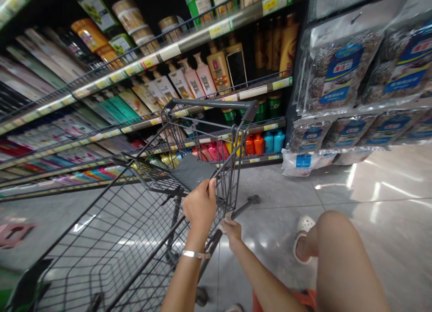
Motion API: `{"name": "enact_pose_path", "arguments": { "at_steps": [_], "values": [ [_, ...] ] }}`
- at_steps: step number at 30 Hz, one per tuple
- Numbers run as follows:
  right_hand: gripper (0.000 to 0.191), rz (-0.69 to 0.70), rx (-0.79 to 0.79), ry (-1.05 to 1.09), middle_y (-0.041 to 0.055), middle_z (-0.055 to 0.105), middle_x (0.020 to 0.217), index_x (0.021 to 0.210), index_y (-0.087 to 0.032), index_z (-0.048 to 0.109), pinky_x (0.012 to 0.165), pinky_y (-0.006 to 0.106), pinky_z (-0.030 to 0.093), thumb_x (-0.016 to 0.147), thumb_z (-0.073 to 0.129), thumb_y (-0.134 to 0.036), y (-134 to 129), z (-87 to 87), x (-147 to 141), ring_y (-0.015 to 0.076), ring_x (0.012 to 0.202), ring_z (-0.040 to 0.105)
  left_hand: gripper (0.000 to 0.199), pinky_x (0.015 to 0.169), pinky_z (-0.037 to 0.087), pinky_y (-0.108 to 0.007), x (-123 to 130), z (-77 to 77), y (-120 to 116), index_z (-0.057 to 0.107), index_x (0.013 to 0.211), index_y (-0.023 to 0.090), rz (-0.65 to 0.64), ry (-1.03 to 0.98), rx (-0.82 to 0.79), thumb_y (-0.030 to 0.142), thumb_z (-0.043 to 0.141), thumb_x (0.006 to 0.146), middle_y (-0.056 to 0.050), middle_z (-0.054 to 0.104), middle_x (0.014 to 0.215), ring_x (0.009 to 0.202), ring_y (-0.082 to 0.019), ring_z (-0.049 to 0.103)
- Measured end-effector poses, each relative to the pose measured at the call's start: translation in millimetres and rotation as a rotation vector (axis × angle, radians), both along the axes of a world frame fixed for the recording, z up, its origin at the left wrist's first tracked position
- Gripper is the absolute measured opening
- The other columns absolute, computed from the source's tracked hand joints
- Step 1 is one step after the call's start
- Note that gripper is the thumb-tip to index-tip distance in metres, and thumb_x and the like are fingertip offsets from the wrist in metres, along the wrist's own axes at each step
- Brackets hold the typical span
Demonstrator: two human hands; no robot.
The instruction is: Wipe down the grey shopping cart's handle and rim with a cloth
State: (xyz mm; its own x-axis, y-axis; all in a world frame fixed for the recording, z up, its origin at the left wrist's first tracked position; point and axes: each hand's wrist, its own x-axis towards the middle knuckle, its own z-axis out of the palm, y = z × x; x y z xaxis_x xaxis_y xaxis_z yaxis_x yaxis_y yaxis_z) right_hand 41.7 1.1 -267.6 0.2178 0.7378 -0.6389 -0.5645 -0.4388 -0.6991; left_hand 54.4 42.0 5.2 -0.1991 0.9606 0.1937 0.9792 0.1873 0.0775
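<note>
A dark grey wire shopping cart (pixel 135 240) stands tilted across the left and middle of the view, its handle bar (pixel 212 103) towards the shelves. My left hand (pixel 200 203), with a silver bracelet (pixel 196 254) on the wrist, is closed on the cart's upper side rail beside the grey child-seat flap (pixel 193 171). Lower and to the right, my right hand (pixel 232 230) pinches a pale crumpled cloth (pixel 227 220) against a lower bar of the cart frame. The basket part shows bare wires.
Shelves (pixel 175 51) of bottles and jars run behind the cart. Packs of steel scourers (pixel 340 73) hang at the right. My bent knee (pixel 340 231) and a white clog (pixel 305 224) are at the lower right. A pink object (pixel 15 234) lies on the floor, far left.
</note>
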Motion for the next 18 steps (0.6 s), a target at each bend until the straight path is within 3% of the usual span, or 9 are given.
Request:
{"name": "enact_pose_path", "arguments": {
  "at_steps": [5,8,11,14,18],
  "values": [
    [0.010,-0.005,0.016,0.149,-0.0007,0.055,0.045,0.045,-0.019,0.055,0.044,0.025,0.038,0.047,0.064,-0.023,14,30.8,14,0.0139,0.045,0.051,0.043,0.055,0.023,-0.028,-3,5.3,2,0.069,0.091,0.027,-0.017,-0.051,-0.034,0.049,0.032,0.093,-0.006,0.071,0.075,0.068,-0.020,0.063],
    [0.011,-0.008,0.078,0.188,-0.0026,0.055,0.045,0.045,-0.018,0.055,0.045,0.024,0.037,0.041,0.064,-0.015,23,52.3,27,0.0114,0.046,0.048,0.038,0.061,0.035,-0.026,-11,11.5,2,0.066,0.107,0.025,-0.136,-0.187,-0.116,0.043,0.035,0.093,-0.005,0.073,0.091,0.082,-0.020,0.066],
    [0.011,-0.019,0.137,0.202,-0.0021,0.058,0.047,0.049,-0.016,0.058,0.047,0.024,0.038,0.040,0.064,-0.015,33,73.3,42,0.0111,0.047,0.049,0.039,0.077,0.044,-0.026,-23,17.7,-4,0.060,0.119,0.019,-0.249,-0.229,-0.145,0.038,0.040,0.091,-0.008,0.070,0.109,0.097,-0.020,0.064],
    [0.013,-0.034,0.200,0.197,-0.0010,0.060,0.050,0.053,-0.016,0.061,0.049,0.024,0.039,0.041,0.064,-0.017,46,92.9,54,0.0112,0.049,0.050,0.042,0.082,0.045,-0.029,-40,20.9,-21,0.059,0.119,0.016,-0.230,-0.099,-0.100,0.039,0.038,0.092,-0.011,0.067,0.114,0.101,-0.022,0.064],
    [0.016,-0.056,0.270,0.154,-0.0007,0.062,0.053,0.059,-0.015,0.064,0.052,0.025,0.041,0.044,0.066,-0.021,62,114.7,64,0.0116,0.051,0.052,0.041,0.074,0.046,-0.028,-69,17.7,-46,0.061,0.115,0.019,-0.140,0.002,-0.108,0.043,0.037,0.092,-0.010,0.070,0.106,0.094,-0.023,0.066]
  ]
}}
